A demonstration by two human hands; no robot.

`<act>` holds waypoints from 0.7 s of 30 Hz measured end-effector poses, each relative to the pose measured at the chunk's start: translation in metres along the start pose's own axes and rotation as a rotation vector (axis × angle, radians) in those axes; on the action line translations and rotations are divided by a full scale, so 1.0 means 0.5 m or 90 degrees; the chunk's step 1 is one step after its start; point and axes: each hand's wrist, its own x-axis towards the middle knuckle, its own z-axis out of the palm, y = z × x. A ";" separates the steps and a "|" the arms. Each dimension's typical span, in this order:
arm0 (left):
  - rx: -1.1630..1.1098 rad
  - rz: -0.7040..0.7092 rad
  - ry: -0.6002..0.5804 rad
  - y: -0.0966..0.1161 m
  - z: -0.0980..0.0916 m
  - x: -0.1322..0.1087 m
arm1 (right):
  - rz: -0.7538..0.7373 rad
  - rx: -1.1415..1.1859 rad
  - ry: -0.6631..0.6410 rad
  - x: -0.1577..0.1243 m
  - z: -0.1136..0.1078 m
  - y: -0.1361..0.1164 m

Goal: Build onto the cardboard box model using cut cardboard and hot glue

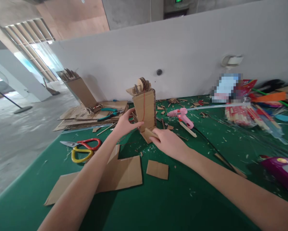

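A tall cardboard model [146, 107] stands upright on the green table [173, 205], with cardboard discs at its top and a red string running down its front. My left hand [124, 123] grips its lower left side with curled fingers. My right hand [166, 141] pinches a small cardboard piece [150, 133] against the model's base at the front right.
Red and yellow scissors [85, 149] lie left of my arms. Flat cardboard pieces [121, 173] and a small square [157, 169] lie near me. A pink glue gun [182, 116], pliers [109, 114] on stacked cardboard, wooden sticks [245, 115] and a purple object [282, 170] surround the model.
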 end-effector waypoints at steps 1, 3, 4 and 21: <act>0.011 0.003 0.000 0.003 -0.001 0.000 | 0.033 0.031 -0.002 0.010 0.002 0.000; 0.028 0.007 0.001 0.006 -0.002 -0.001 | 0.058 0.059 -0.006 0.028 0.010 -0.004; 0.034 0.008 0.001 0.007 -0.002 -0.001 | 0.060 0.060 -0.008 0.035 0.015 -0.007; -0.005 -0.004 -0.040 0.007 -0.018 0.004 | 0.065 -0.019 0.010 0.058 0.058 -0.044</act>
